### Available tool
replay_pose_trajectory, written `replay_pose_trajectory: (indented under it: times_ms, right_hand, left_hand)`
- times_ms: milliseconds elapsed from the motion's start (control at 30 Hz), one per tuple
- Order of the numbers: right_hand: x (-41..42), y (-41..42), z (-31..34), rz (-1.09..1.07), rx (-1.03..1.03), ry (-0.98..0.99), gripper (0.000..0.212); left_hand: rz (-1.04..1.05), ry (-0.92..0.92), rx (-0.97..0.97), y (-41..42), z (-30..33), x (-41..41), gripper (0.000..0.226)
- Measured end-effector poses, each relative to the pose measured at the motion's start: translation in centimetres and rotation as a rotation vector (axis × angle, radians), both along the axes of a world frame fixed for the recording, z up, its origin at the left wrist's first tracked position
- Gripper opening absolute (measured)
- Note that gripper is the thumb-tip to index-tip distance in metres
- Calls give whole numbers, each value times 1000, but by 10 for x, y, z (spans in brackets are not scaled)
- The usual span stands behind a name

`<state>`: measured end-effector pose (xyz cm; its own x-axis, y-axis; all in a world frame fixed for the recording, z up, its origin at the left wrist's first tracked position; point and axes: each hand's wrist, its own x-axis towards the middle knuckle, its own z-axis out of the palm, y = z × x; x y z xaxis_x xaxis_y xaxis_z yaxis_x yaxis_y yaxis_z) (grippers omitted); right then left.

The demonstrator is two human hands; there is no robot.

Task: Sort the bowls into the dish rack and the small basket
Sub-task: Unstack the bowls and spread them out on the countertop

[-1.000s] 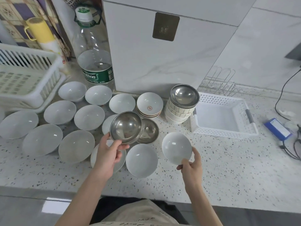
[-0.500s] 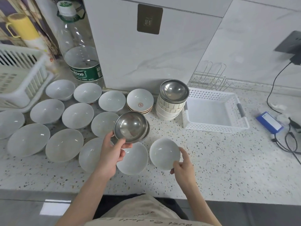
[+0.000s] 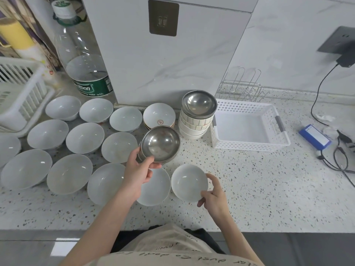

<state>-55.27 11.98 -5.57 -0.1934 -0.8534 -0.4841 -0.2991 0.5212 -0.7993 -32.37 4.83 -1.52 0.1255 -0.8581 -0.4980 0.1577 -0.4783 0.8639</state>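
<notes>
While the left hand [image 3: 137, 174] pinches a steel bowl [image 3: 160, 144] by its near rim, seemingly nesting it on a second steel one beneath, the right hand [image 3: 213, 196] grips a white bowl [image 3: 189, 182] at its 4 o'clock edge, probably ready to carry. Counted: three steel bowls, about thirteen plain white ones. The basket [image 3: 249, 145] waits at 2 o'clock, the rack [image 3: 28, 98] at 10.

Speckled white bench [image 3: 249, 179] under marbled grey-white wall tiles [image 3: 288, 45]; dark socket [image 3: 340, 40] at right, with plugged-in charger [image 3: 345, 60].
</notes>
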Motion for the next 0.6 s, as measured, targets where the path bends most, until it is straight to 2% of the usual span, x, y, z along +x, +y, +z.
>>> replay_pose_trajectory:
  times_ms: [200, 267, 400, 600]
  right_hand:
    - [-7, 4, -1, 104, 11, 31, 57]
    - [-10, 4, 1, 134, -5, 76, 52]
    - [-17, -8, 12, 46, -108, 210, 29]
    - [-14, -52, 36, -81, -176, 153, 28]
  left_hand:
    - [-93, -42, -20, -6, 4, -15, 37]
    - [-123, -59, -11, -7, 5, -21, 40]
    - [-200, -132, -25, -13, 5, -31, 47]
    - [-322, -193, -48, -24, 0, -45, 42]
